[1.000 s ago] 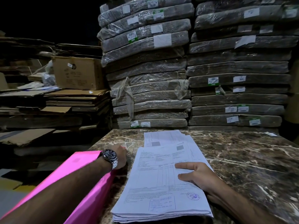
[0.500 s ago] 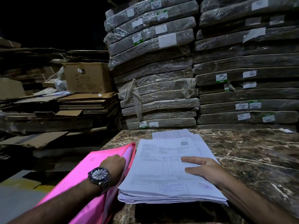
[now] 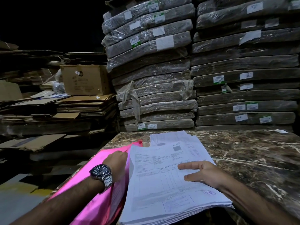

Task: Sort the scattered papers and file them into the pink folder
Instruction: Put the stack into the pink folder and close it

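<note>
The papers [image 3: 162, 189] lie stacked at the near edge of the marble bench [image 3: 251, 159], with a few sheets askew at the far end. The right hand [image 3: 204, 174] rests flat on top, its grip spread and fingers straight, apparently pinning the sheets so they do not slide. The pink folder [image 3: 97, 197] sits at the bench's left corner, touching the stack's left edge and hanging partly off the bench. The left hand [image 3: 117, 163], a watch [image 3: 101, 172] on its wrist, has its grip curled on the folder's cover beside the stack, probably holding it open so the papers can slip inside. The filing itself looks not yet done.
</note>
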